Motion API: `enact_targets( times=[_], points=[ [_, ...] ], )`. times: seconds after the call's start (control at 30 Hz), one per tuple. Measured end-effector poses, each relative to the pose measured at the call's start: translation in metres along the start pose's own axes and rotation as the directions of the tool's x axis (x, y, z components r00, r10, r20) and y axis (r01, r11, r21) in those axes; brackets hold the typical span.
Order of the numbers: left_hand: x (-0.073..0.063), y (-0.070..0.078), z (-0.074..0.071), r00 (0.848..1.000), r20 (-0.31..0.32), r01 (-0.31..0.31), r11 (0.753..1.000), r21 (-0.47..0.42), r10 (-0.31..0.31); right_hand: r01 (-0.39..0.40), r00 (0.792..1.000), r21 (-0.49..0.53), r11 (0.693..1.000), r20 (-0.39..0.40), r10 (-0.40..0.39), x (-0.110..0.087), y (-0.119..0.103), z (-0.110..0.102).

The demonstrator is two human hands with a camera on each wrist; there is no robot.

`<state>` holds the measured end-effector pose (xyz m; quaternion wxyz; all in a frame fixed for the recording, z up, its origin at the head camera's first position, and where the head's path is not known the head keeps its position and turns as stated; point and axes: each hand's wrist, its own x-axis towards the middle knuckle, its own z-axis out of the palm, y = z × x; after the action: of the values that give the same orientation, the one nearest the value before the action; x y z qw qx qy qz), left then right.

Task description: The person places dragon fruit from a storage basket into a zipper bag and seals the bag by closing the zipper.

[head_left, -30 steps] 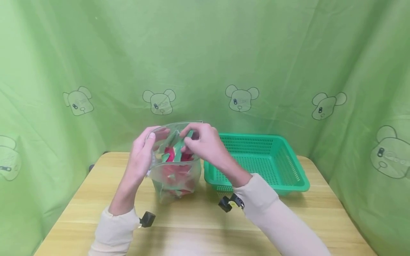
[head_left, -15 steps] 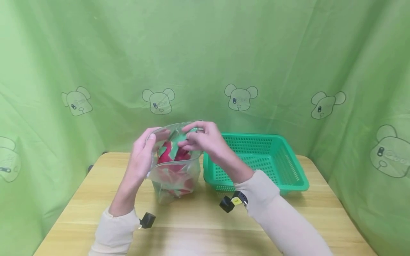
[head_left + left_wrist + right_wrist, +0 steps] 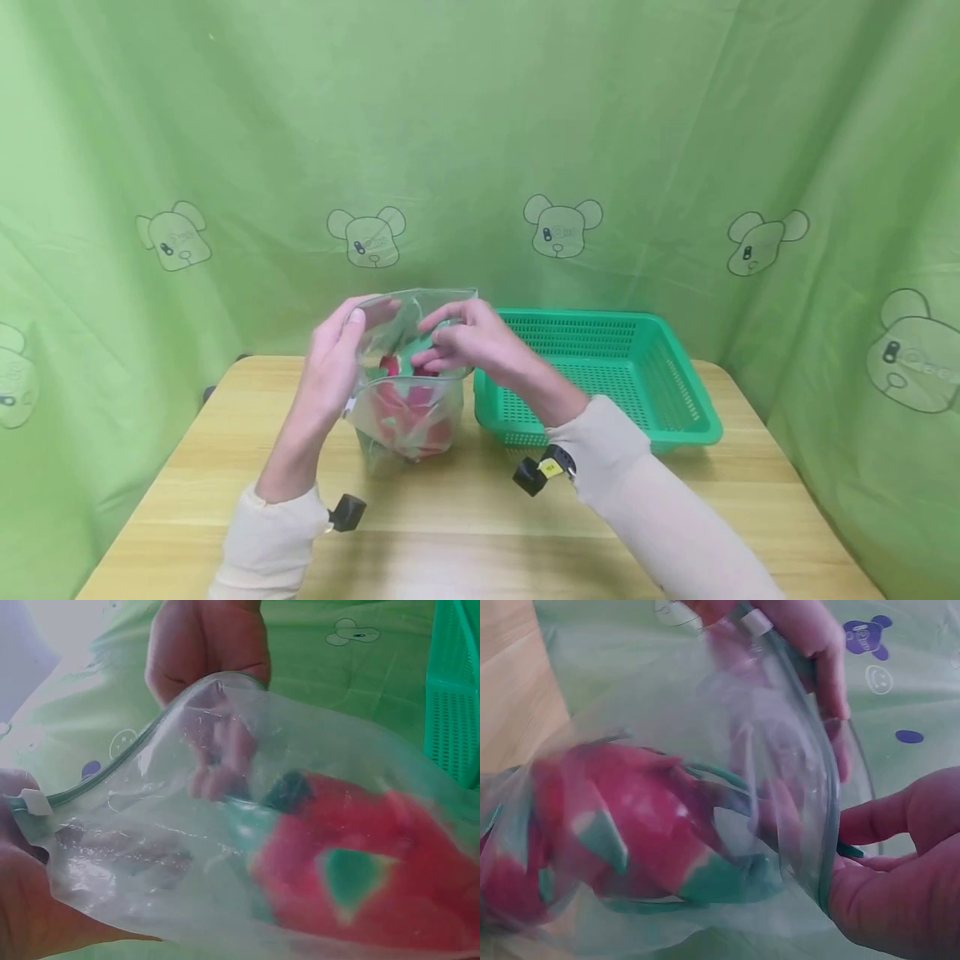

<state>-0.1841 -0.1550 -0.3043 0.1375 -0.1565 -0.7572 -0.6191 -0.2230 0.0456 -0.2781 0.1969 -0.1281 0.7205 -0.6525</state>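
A translucent slider zip bag (image 3: 408, 417) stands on the table, its mouth wide. Inside it lies a dragon fruit (image 3: 641, 825), red with green scales; more red and green shows behind the film at the left edge of the right wrist view. My left hand (image 3: 333, 354) grips the bag's left rim, thumb on the edge near the white slider (image 3: 35, 802). Reaching through the mouth, my right hand (image 3: 468, 337) pinches a green tip of the fruit. In the left wrist view, the right hand's fingers (image 3: 225, 754) curl behind the film.
A green plastic basket (image 3: 678, 375) with slotted walls stands to the right of the bag, close beside it. Both rest on a wooden table (image 3: 465, 533). Green curtain (image 3: 465, 125) with bear-head prints hangs around the back and sides.
My right hand has dipped slightly into the bag, and the dragon fruit sits lower in it. The left hand has kept its place at the rim.
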Motion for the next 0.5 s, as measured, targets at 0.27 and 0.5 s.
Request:
enact_targets(
  times=[0.27, 0.5],
  points=[
    [0.0007, 0.0018, 0.0000, 1.000, -0.010, -0.006, 1.000, 0.025, 0.007, 0.074, 0.997, -0.365, 0.928, 0.026, -0.069, -0.0012, -0.0035, 0.0006],
    [0.0000, 0.0005, -0.0035, 0.999, -0.025, -0.019, 1.000, -0.002, 0.019, 0.130, 0.972, -0.717, 0.685, -0.044, -0.231, -0.0023, -0.0014, 0.0001]
  ],
)
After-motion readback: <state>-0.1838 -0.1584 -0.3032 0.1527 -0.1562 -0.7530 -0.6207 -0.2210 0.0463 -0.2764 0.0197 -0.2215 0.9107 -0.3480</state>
